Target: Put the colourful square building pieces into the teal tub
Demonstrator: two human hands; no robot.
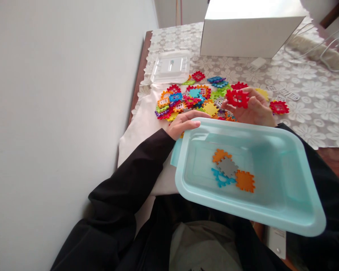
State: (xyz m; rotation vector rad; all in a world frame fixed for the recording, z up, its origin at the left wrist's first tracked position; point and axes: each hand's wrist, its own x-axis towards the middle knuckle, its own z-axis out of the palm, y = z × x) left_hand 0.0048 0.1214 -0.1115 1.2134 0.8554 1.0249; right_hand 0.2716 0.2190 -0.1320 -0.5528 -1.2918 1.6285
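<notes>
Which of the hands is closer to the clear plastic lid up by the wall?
The left hand. It rests on the light blue tub's rim, below the clear lid. The right hand, holding a red piece, is farther right.

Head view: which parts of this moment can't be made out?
- Right hand: palm and wrist sit behind the light blue bin rim; how it grips the red tile is only partly visible.
- Left hand: fingertips curl on the bin rim; what lies under it is hidden.
- Tile pile: lower pieces are covered by upper ones.
- White box: top cut off by the frame edge.
</notes>
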